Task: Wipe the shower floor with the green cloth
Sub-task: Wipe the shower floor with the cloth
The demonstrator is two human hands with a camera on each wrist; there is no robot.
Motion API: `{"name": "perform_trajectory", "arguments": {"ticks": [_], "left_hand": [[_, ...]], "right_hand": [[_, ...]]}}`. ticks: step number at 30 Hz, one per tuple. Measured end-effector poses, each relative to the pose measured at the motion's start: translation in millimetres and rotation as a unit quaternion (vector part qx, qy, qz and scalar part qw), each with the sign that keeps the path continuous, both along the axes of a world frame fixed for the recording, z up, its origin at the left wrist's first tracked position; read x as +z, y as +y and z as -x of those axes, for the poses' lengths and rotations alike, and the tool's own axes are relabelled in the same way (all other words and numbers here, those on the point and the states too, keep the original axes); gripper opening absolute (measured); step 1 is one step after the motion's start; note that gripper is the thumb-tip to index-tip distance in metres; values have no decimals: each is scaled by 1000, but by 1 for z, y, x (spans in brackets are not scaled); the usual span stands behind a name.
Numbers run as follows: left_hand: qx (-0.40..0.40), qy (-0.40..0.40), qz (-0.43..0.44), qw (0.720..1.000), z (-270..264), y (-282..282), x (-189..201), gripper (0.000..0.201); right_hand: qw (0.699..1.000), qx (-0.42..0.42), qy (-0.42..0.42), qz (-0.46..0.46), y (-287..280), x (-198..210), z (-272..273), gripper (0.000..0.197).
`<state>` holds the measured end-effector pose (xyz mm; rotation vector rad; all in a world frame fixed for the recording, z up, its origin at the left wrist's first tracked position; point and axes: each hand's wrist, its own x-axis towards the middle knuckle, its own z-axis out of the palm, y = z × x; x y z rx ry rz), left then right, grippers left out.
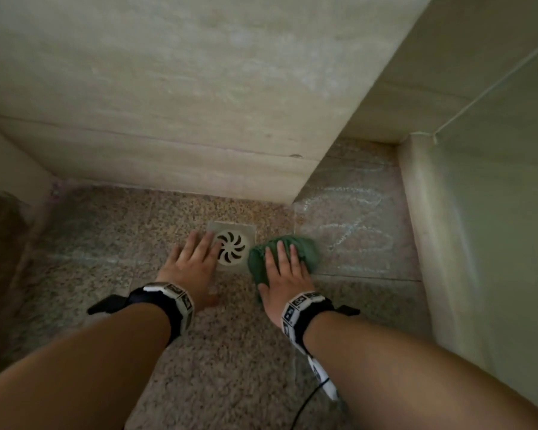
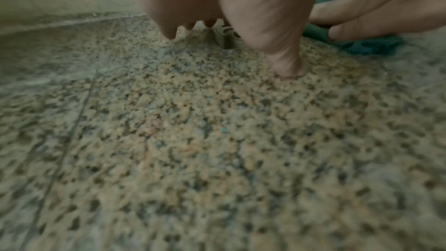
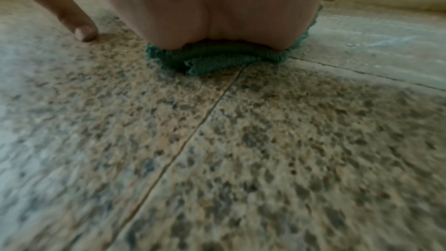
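Observation:
The green cloth [image 1: 305, 248] lies bunched on the speckled shower floor [image 1: 112, 231], just right of the drain. My right hand [image 1: 284, 268] presses flat on it with straight fingers; in the right wrist view the cloth [image 3: 212, 60] bulges out under my palm [image 3: 212, 7]. My left hand [image 1: 193, 259] rests flat on the floor left of the drain, fingers spread, holding nothing. In the left wrist view its thumb [image 2: 287, 64] touches the floor, and the cloth [image 2: 362, 43] shows beyond under the right hand's fingers [image 2: 376, 20].
A round white drain cover [image 1: 232, 247] sits between my hands. Pale chalky streaks [image 1: 354, 231] mark the floor to the right of the cloth. Beige walls [image 1: 168, 88] enclose the back, a raised ledge [image 1: 429, 243] runs along the right. A black cable [image 1: 305, 405] trails from my right wrist.

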<state>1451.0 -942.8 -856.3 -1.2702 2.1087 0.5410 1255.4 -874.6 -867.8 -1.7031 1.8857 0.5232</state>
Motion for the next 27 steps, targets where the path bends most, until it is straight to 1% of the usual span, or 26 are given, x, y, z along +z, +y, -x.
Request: {"name": "perform_trajectory", "arguments": {"ticks": [4,5,8,10,14,17,20,24,27], "left_hand": [[13,-32,20,999,25,7,10,93],[12,-40,18,999,33,7,12,95],[14,-46,-9,999,65,9,16,117],[19,-41,-21,999,87,10,15,124],[7,-38,-15,999,116,11,9,126],[22,-37,-16,999,127,13,5,125],[42,-26,-4,999,133,15,-1,121],[46,-40,-1,998,138,13,-3,129],[42,-51,1,998,140,12,-3,134]], "right_hand": [[999,19,-23,18,1,-2,5,75],[999,28,-28,19,0,-2,9,76],[997,62,-34,27,-5,-6,22,78],[996,63,-40,44,-9,-8,36,81],[995,58,-57,57,-17,-9,68,84],[992,72,-67,76,-19,-11,84,84],[988,80,-88,98,-18,-12,89,83],[986,95,-95,103,-20,-13,94,84],[987,88,-95,100,-20,-14,91,84]]}}
